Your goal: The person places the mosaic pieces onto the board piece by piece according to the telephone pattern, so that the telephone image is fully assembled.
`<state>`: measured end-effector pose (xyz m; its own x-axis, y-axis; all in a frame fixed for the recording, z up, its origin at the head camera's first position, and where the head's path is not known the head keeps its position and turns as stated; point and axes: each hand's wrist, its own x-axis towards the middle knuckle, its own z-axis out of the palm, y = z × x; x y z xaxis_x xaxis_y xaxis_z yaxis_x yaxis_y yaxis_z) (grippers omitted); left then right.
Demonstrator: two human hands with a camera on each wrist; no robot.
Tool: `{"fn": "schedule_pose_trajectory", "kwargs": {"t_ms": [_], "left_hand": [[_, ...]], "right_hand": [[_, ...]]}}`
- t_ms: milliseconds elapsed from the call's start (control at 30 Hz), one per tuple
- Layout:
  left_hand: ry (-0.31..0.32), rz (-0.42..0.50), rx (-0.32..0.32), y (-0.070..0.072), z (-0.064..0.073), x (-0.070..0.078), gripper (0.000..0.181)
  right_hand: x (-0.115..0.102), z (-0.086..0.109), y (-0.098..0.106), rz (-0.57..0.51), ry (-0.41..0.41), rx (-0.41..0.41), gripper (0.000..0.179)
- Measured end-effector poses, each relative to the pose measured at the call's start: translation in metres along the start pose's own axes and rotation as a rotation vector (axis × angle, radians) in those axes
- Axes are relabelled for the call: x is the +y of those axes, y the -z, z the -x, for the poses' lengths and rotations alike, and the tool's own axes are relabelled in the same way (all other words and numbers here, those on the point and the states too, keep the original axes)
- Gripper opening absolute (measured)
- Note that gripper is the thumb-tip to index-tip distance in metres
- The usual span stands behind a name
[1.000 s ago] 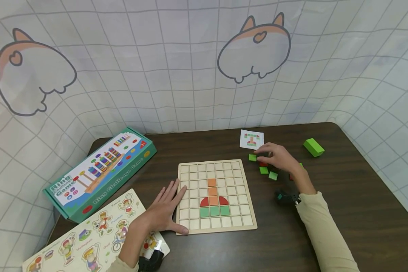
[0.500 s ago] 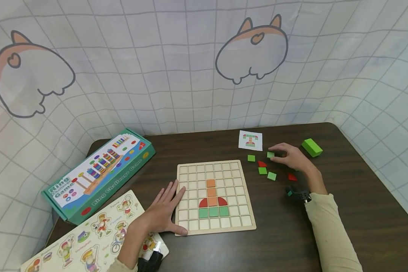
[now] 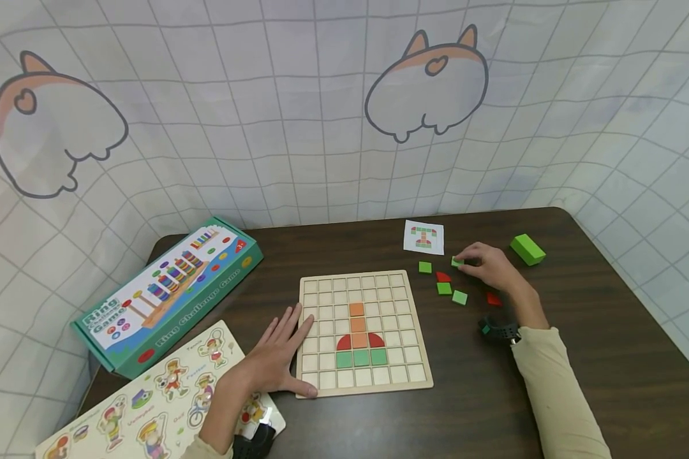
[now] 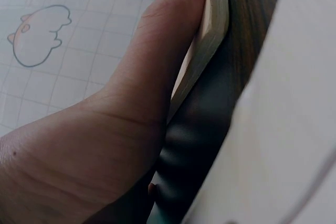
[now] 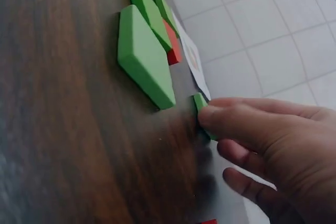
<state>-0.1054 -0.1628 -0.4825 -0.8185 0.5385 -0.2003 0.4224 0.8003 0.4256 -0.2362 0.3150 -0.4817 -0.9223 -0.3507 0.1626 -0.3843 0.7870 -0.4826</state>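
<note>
A wooden grid board [image 3: 321,382] lies mid-table with orange, red and green tiles set in its cells. My left hand [image 3: 284,347] rests flat on its left edge; the left wrist view shows that hand [image 4: 157,77] pressed against the board's side [image 4: 216,24]. My right hand [image 3: 466,262] is right of the board and pinches a small green square tile [image 3: 457,262] at its fingertips. The right wrist view shows the fingers [image 5: 231,116] on that tile [image 5: 200,103]. Loose green tiles [image 3: 444,288] and red tiles [image 3: 443,277] lie just left of the hand.
A pattern card [image 3: 423,237] lies behind the loose tiles, and a green block [image 3: 527,248] sits to the right. A Ring Challenge Game box [image 3: 166,293] and a picture puzzle board [image 3: 149,395] occupy the left side. A patterned cloth backs the table.
My right hand moved right and back from the tile cluster and took a green tile at its fingertips. The left hand stayed on the board.
</note>
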Motion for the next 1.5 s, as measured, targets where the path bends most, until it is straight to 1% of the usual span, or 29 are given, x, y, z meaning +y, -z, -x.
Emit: {"fn": "schedule_pose_trajectory", "kwargs": {"t_ms": [133,200,267,367,467,533,633,867,967,1100,1300,1367,1433,1500], "left_hand": [[0.004,-0.005,-0.001,0.000,0.000,0.000,0.129],[0.004,-0.007,-0.002,0.000,0.000,0.000,0.129],[0.004,-0.009,-0.001,0.000,0.000,0.000,0.129],[0.003,-0.007,0.002,0.000,0.000,0.000,0.129],[-0.004,-0.010,0.008,0.000,0.000,0.000,0.129],[-0.009,-0.010,0.012,0.000,0.000,0.000,0.129],[-0.012,-0.008,0.015,0.000,0.000,0.000,0.129],[0.002,-0.005,0.002,0.000,0.000,0.001,0.129],[0.006,-0.004,0.003,0.000,0.000,0.001,0.129],[0.005,-0.001,0.003,0.001,-0.002,0.002,0.129],[0.001,0.000,-0.003,0.002,-0.003,0.003,0.129],[0.002,0.002,-0.004,0.002,-0.003,0.003,0.129],[0.004,0.003,-0.005,0.002,-0.002,0.003,0.129],[0.005,-0.003,-0.002,0.002,-0.001,0.003,0.129]], "right_hand": [[-0.014,-0.004,-0.001,-0.032,0.013,0.022,0.021],[-0.029,-0.008,-0.002,-0.068,0.038,0.016,0.023],[-0.046,-0.011,-0.006,-0.103,0.083,-0.013,0.023],[-0.071,-0.016,-0.016,-0.134,0.193,-0.094,0.021],[-0.091,-0.019,-0.030,-0.149,0.290,-0.214,0.019],[-0.100,-0.019,-0.037,-0.145,0.332,-0.277,0.017],[-0.109,-0.019,-0.044,-0.148,0.351,-0.331,0.015],[-0.116,-0.019,-0.053,-0.155,0.398,-0.375,0.013],[-0.118,-0.020,-0.054,-0.133,0.420,-0.375,0.012],[-0.122,-0.018,-0.051,-0.105,0.421,-0.372,0.012],[-0.123,-0.014,-0.051,-0.068,0.406,-0.357,0.013],[-0.123,-0.012,-0.050,-0.051,0.393,-0.356,0.016],[-0.121,-0.007,-0.045,-0.040,0.371,-0.347,0.021],[-0.113,0.000,-0.037,-0.030,0.341,-0.321,0.027]]}}
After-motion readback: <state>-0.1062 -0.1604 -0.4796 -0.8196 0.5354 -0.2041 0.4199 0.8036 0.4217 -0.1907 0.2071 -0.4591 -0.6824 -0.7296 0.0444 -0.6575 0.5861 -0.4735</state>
